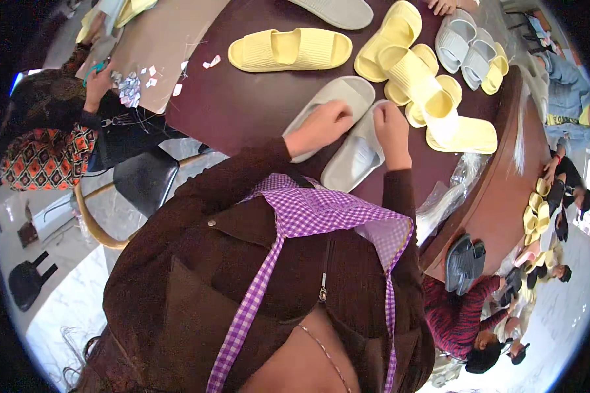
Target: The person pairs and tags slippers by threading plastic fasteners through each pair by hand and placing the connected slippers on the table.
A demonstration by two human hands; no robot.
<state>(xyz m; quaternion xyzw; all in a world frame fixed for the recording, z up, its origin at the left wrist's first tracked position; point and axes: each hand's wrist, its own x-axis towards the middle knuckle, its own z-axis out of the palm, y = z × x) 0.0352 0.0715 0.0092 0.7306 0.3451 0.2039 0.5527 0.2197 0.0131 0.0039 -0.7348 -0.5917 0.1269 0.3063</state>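
A pair of light grey slippers lies in front of me, the left slipper (356,90) and the right slipper (345,169) slanted side by side. My left hand (324,126) rests over the left slipper, its fingers curled in toward the thumb. At the far end of the right slipper, my right hand (392,131) is closed in a pinch, its fingertips pointing away from me. Whatever is between the fingers of either hand is too small or hidden to make out. Both hands are close together, with a small gap between them.
Beyond my hands lie a yellow slipper (290,51), a heap of yellow slippers (416,75) and grey slippers (465,49) on the dark red table (206,108). Clear plastic strands (455,190) lie at right. A co-worker's hand (98,84) holds scissors among paper scraps at left.
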